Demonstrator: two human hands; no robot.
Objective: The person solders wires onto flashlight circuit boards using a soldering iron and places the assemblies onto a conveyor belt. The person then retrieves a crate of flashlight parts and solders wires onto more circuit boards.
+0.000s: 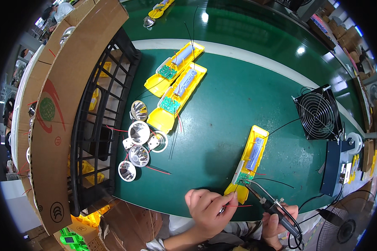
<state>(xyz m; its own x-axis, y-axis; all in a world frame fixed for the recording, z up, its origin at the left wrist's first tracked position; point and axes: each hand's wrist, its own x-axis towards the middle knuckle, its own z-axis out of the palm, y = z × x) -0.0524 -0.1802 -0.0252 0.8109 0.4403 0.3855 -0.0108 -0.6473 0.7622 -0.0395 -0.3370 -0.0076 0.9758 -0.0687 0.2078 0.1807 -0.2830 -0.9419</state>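
My left hand (pixel 209 209) is closed, thumb and forefinger pinching a thin dark wire beside the board. A red wire (pixel 238 205) sticks out from these fingers, and a small shiny part shows among them. In my right hand (pixel 276 219) is a soldering iron (pixel 285 221) with a curved metal feed tube (pixel 264 188). Its tip meets the green circuit board (pixel 244 179), or comes very near it. That board sits in a yellow lamp housing (pixel 262 133), together with a blue cylindrical battery (pixel 256 154). Red and black wires trail from the housing.
Two more yellow housings (pixel 162 121) with batteries lie at the back left. Several silver reflectors (pixel 138 132) are grouped near a black plastic crate (pixel 125 75) and cardboard (pixel 65 125) on the left. A black fan (pixel 318 113) stands right, above a blue box-shaped device (pixel 333 167).
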